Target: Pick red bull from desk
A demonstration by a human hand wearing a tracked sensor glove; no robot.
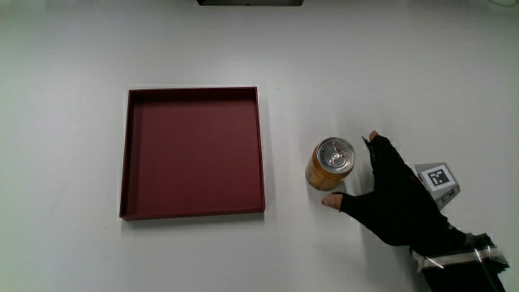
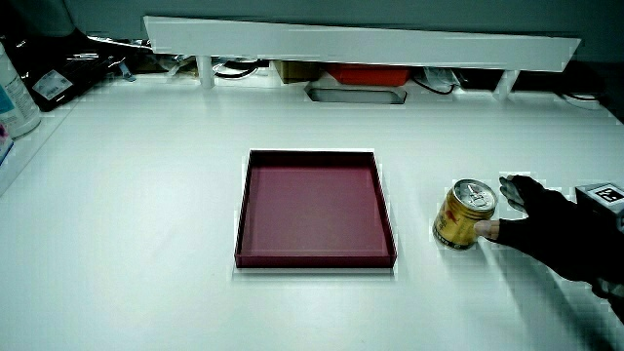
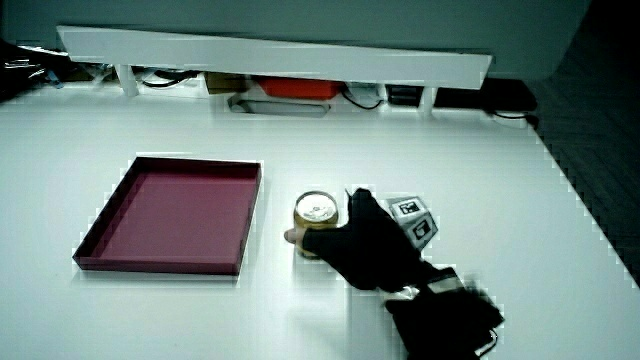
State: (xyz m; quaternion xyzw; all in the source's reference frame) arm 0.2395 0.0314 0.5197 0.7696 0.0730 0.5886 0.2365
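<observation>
A white desk (image 1: 73, 243) carries the upright gold can (image 1: 331, 163), standing beside the red tray (image 1: 193, 152). The hand (image 1: 395, 200) cups it, thumb and fingers spread, not yet clamped; closing evenly around its middle should prevent tipping.

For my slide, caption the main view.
Gloved hand, fingers spread, reaches around an upright gold can standing on the table beside a dark red tray.
</observation>
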